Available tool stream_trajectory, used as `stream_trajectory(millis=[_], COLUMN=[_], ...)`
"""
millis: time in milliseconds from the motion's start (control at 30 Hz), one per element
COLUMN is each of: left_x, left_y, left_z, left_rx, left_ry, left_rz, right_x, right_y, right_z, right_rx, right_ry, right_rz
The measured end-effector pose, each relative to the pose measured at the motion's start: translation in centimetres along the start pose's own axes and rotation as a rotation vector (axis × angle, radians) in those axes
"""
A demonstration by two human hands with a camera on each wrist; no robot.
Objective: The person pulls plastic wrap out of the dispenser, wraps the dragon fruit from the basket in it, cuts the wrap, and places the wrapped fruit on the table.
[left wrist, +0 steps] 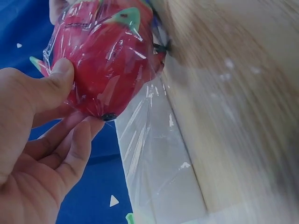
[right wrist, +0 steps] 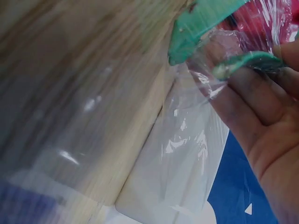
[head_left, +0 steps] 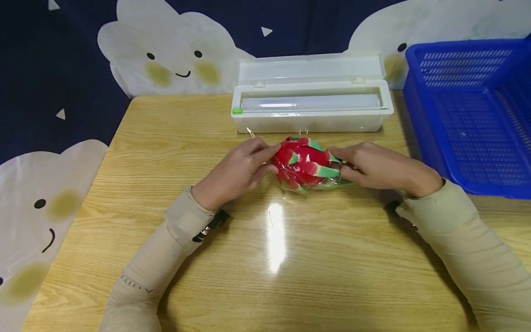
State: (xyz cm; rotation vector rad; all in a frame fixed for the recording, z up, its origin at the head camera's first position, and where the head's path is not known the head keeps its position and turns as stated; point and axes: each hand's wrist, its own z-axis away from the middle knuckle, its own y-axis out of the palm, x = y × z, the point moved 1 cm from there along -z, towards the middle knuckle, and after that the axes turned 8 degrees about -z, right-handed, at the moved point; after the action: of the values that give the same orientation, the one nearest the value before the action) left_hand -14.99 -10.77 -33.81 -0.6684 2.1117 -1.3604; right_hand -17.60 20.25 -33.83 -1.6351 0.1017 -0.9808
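Observation:
A red dragon fruit [head_left: 304, 162] with green scales lies mid-table, covered in clear cling film [left wrist: 145, 140]. My left hand [head_left: 240, 170] grips its left end, thumb [left wrist: 51, 84] pressed on the film over the fruit [left wrist: 107, 60]. My right hand [head_left: 373, 166] holds the right end, fingers [right wrist: 252, 98] curled under the film and a green scale [right wrist: 201, 23]. A strip of film still runs from the fruit back to the white cling film dispenser [head_left: 311, 103].
The dispenser stands open at the table's far edge with its roll [head_left: 309, 102] showing. A blue plastic basket [head_left: 473, 110] sits at the right. The wooden table [head_left: 265, 258] has a glare spot in front of me. A cloud-print cloth [head_left: 157, 60] hangs behind.

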Motion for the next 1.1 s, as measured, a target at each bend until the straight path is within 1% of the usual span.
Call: stream_trajectory(millis=[267,433,733,933,1100], left_x=[-0.19,-0.26,-0.39,-0.41,-0.5], left_y=[-0.38,-0.54,-0.76,-0.82,-0.94], left_z=[0.07,0.2,0.24,0.26,0.3], left_rx=[0.022,0.035,0.049,0.071,0.089], left_ry=[-0.002,-0.002,0.005,-0.002,-0.012], left_rz=[-0.001,-0.001,0.0,0.001,0.008], right_x=[-0.1,-0.16,-0.27,-0.22,-0.13], right_y=[0.06,0.09,0.08,0.07,0.02], right_z=[-0.01,-0.02,-0.04,-0.04,-0.08], right_rx=[-0.01,-0.004,0.007,0.004,0.011], right_ry=[-0.009,0.014,0.019,0.007,0.017], right_rz=[-0.028,-0.061,-0.096,-0.103,-0.11])
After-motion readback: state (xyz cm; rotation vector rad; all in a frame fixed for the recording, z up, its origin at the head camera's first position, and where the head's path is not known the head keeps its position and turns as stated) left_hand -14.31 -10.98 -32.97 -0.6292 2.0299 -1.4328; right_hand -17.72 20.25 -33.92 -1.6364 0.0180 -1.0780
